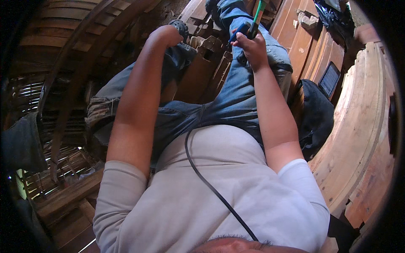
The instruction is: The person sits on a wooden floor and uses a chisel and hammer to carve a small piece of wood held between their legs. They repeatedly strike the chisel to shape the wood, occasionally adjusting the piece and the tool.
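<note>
A blue tool (241,33) is held in the right hand (253,47), far off by the right leg (274,52). By the left hand (169,35), a dark bumpy thing (181,29) is seen; that hand's grip cannot be told.

at the right, long pale planks (358,126) run from near to far. just left of them lies a small dark panel (329,79) with a gridded face, and just nearer, a black fabric bundle (318,118). at the far right, shiny black plastic (335,21) sits by a rough pale chunk (308,20). at the left, a dark cloth (23,143) hangs; at the near left lies a thick wooden beam (71,192).
</note>
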Action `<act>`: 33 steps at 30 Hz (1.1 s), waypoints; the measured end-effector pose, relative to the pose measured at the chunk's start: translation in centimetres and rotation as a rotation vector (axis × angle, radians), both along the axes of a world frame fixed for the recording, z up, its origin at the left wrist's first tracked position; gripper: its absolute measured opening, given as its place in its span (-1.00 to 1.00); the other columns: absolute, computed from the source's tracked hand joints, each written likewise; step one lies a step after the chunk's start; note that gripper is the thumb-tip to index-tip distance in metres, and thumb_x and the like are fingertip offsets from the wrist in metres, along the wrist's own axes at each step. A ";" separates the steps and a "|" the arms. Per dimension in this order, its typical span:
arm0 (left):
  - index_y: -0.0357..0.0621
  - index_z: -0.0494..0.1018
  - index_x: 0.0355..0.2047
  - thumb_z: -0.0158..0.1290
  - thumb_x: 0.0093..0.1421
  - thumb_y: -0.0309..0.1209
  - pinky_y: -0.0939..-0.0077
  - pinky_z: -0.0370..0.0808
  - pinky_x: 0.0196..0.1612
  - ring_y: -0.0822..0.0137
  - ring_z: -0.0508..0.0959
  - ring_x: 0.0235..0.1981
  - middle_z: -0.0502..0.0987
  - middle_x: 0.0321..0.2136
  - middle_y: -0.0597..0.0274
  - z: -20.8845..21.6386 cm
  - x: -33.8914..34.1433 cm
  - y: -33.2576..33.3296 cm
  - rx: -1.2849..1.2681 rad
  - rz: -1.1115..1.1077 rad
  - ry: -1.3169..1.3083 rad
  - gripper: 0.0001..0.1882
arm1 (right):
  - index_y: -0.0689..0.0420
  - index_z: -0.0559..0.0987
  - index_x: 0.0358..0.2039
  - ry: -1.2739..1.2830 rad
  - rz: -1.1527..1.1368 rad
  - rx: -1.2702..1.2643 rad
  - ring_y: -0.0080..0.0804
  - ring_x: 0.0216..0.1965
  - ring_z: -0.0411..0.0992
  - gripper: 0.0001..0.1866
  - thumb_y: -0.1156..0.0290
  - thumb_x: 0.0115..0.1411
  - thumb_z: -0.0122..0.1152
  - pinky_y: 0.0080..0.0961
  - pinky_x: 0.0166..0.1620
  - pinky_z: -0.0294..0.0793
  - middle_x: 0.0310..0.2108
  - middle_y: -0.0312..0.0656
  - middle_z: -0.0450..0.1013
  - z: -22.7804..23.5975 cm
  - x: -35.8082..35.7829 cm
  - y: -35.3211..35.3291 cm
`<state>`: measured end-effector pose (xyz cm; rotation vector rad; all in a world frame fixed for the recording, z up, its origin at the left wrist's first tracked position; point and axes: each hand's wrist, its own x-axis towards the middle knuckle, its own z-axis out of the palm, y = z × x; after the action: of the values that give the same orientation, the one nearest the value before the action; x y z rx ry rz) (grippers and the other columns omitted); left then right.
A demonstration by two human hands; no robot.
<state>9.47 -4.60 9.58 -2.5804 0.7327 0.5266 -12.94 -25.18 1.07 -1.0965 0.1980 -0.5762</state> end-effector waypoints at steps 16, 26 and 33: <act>-0.07 0.62 0.02 0.18 0.24 -0.05 0.04 0.58 0.10 -0.04 0.63 0.07 0.63 0.03 -0.03 -5.0 -0.2 2.9 -0.288 0.170 -0.133 -0.54 | 0.31 0.56 -0.09 0.021 0.002 -0.098 -0.51 -0.38 0.57 -0.77 0.44 0.31 0.23 -0.34 -0.11 0.72 -0.14 -0.09 0.59 5.6 -2.1 1.9; 0.02 0.66 -0.03 0.14 0.27 -0.04 0.08 0.56 0.11 -0.01 0.60 0.08 0.63 0.02 0.02 -6.6 2.5 3.2 -0.434 0.111 -0.121 -0.60 | 0.30 0.51 -0.10 0.078 0.005 -0.139 -0.51 -0.42 0.58 -0.80 0.56 0.27 0.22 -0.39 -0.19 0.73 -0.14 -0.06 0.60 6.4 0.0 3.7; -0.02 0.69 -0.11 0.04 0.31 -0.07 0.02 0.24 0.33 0.05 0.41 0.24 0.55 0.07 0.12 -13.0 2.2 -1.3 -0.069 -0.320 -0.340 -0.61 | 0.32 0.49 -0.09 0.055 -0.032 -0.030 -0.51 -0.42 0.55 -0.77 0.51 0.28 0.22 -0.33 -0.14 0.73 -0.12 -0.04 0.59 6.0 -0.4 2.9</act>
<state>11.68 -5.90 -3.42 -2.4521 1.0244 -0.0370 -13.30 -22.30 7.04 -1.1405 0.2560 -0.5793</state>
